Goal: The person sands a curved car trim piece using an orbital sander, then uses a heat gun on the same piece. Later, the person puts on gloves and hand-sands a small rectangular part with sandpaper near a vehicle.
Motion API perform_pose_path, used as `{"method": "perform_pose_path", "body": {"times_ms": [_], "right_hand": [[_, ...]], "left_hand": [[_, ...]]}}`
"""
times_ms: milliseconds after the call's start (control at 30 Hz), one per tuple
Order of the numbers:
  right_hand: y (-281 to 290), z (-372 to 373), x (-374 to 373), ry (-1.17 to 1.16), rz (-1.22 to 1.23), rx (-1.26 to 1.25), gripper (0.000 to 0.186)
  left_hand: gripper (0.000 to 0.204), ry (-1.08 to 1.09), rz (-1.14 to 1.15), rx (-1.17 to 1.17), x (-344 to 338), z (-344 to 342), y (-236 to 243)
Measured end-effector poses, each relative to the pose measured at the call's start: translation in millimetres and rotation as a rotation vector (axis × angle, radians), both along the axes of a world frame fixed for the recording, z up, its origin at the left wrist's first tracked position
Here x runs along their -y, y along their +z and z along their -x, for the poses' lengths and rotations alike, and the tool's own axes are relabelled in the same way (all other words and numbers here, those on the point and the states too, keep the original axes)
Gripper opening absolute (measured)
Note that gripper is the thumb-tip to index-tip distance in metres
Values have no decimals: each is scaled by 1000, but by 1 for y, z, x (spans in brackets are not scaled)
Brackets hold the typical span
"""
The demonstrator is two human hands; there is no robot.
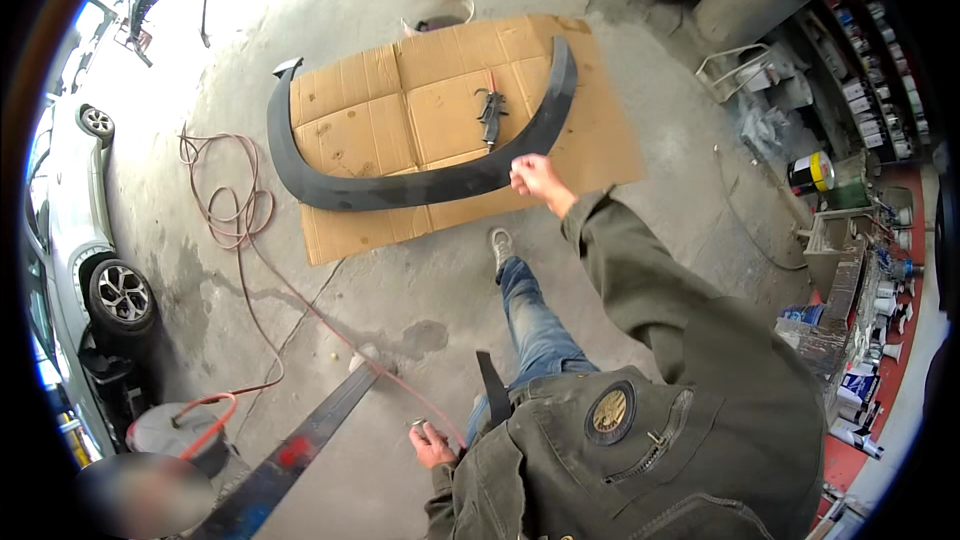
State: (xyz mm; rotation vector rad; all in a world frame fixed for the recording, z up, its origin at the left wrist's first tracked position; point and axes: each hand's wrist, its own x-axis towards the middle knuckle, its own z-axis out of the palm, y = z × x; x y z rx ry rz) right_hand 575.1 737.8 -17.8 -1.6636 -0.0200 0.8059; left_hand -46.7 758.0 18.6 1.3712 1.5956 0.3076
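My right hand (537, 180) reaches forward over the near edge of a black curved trim strip (390, 192). Its fingers are closed, and whatever they may hold is too small to tell. The strip bends in a wide U on a flattened cardboard sheet (350, 130). Inside the curve lies a dark gun-shaped tool (491, 118) with a red tip. Low and close to my body, my left hand (434, 448) is closed around a small shiny metallic piece (418, 424). A red hose (350, 345) runs past this hand.
Hose coils (240, 215) lie on the concrete at left, beside a parked car (70, 210). A long dark beam (300, 460) stands at lower left near a grey round container (180, 440). Cluttered shelves (860, 340) and a yellow-banded bucket (812, 172) line the right.
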Motion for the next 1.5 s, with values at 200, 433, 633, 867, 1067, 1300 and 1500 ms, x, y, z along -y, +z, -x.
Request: {"method": "perform_pose_path", "body": {"times_ms": [200, 433, 633, 867, 1067, 1300, 1500], "right_hand": [[-34, -100, -109, 68, 640, 328, 35], [-101, -91, -167, -248, 1130, 424, 48], [-96, -102, -153, -131, 655, 128, 37], [59, -68, -166, -96, 55, -28, 44], [218, 5, -128, -90, -380, -46, 26], [275, 34, -112, -165, -203, 227, 31], [287, 63, -118, -167, -161, 380, 28]], "left_hand": [[30, -50, 79, -22, -28, -107, 78], [28, -126, 89, 68, -42, -171, 120], [26, -231, 32, 79, -67, -192, 119], [23, -356, 311, 222, -156, -300, 110], [26, -829, 81, 305, -185, -430, 163], [32, -936, -115, 571, -173, -453, 201], [33, -913, -179, 505, -177, -437, 216]]}}
